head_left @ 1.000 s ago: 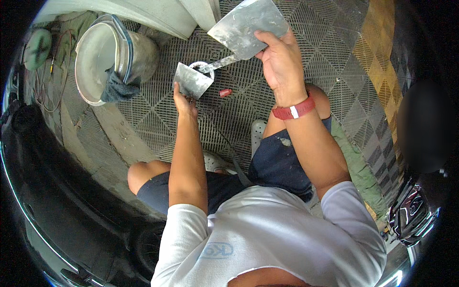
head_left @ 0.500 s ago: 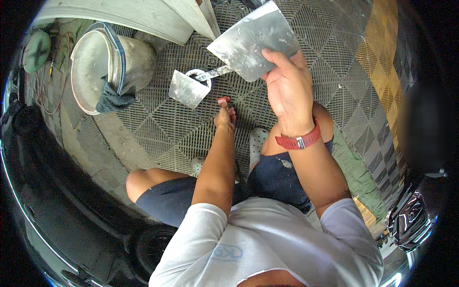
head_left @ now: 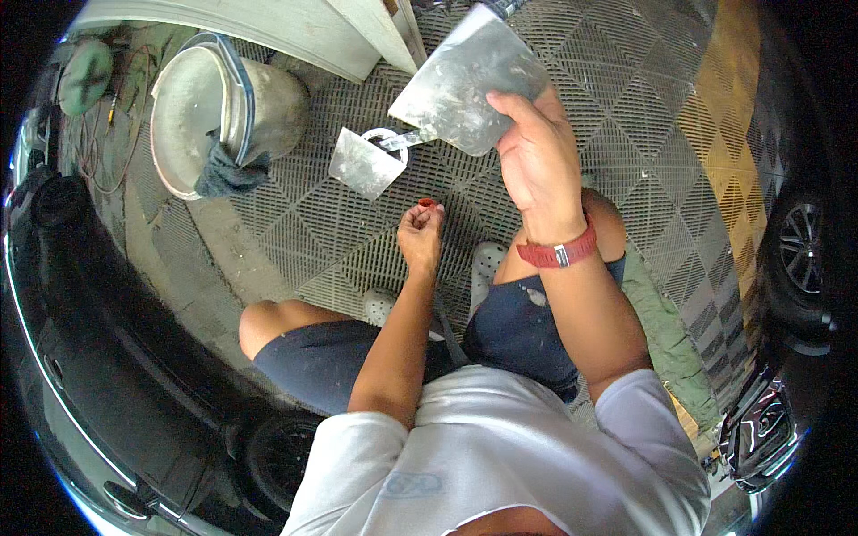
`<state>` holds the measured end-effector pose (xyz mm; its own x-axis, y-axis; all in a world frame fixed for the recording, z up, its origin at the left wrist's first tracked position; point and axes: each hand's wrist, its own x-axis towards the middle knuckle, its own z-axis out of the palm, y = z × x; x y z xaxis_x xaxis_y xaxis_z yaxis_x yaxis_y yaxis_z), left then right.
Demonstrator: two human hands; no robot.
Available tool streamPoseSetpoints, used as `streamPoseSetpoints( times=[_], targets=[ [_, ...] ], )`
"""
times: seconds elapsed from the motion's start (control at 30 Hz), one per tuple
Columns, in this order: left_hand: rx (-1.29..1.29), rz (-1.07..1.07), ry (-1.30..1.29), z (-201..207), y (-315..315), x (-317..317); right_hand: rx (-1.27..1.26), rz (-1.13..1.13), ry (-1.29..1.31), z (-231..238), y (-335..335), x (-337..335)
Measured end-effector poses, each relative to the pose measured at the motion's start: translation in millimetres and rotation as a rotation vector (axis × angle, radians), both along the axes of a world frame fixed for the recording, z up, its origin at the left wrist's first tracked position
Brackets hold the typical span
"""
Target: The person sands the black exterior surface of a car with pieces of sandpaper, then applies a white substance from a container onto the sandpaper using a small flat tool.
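My right hand (head_left: 539, 156) holds up a flat, smeared grey metal plate (head_left: 469, 76), thumb on its face and fingers behind. Lower and to the left, my left hand (head_left: 418, 237) is closed in a pinch on a small red piece (head_left: 427, 204), partly covered by the fingertips; its kind is unclear. Beyond that hand, a second, smaller square plate (head_left: 365, 164) lies against a round white-rimmed tin (head_left: 401, 159). A narrow smeared strip (head_left: 411, 138) reaches from the tin toward the larger plate; whether they touch, I cannot tell.
A dirty bucket (head_left: 284, 107) with a dark cloth (head_left: 231, 171) over its rim stands at the far left on floor tiles (head_left: 313, 232). White panels (head_left: 313, 40) rise behind. A black car body (head_left: 134, 357) lies left, and a wheel (head_left: 800, 250) right. Green cloth (head_left: 666, 330) lies beside my right leg.
My left hand has drawn back slightly toward me and turned, with the red piece still in its fingers. The right hand and its plate have barely moved; the view has shifted a little.
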<state>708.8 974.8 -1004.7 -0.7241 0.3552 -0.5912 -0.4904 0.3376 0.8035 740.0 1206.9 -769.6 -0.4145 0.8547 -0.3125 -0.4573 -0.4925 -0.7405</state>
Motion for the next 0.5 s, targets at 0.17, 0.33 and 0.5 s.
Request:
streamPoseSetpoints(
  times=[0.17, 0.33, 0.5],
  targets=[
    [0.081, -0.227, 0.371, 145.9, -7.9, -37.5, 0.038, 0.167, 0.084, 7.0, 3.9, -17.2],
    [0.032, -0.234, 0.654, 203.6, -22.6, -98.5, 0.067, 0.152, 0.107, 20.0, -8.0, -28.1],
    [0.130, -0.082, 0.673, 218.7, -27.5, -129.5, 0.203, 0.334, -0.006, 21.4, -41.9, -28.9]
  ],
)
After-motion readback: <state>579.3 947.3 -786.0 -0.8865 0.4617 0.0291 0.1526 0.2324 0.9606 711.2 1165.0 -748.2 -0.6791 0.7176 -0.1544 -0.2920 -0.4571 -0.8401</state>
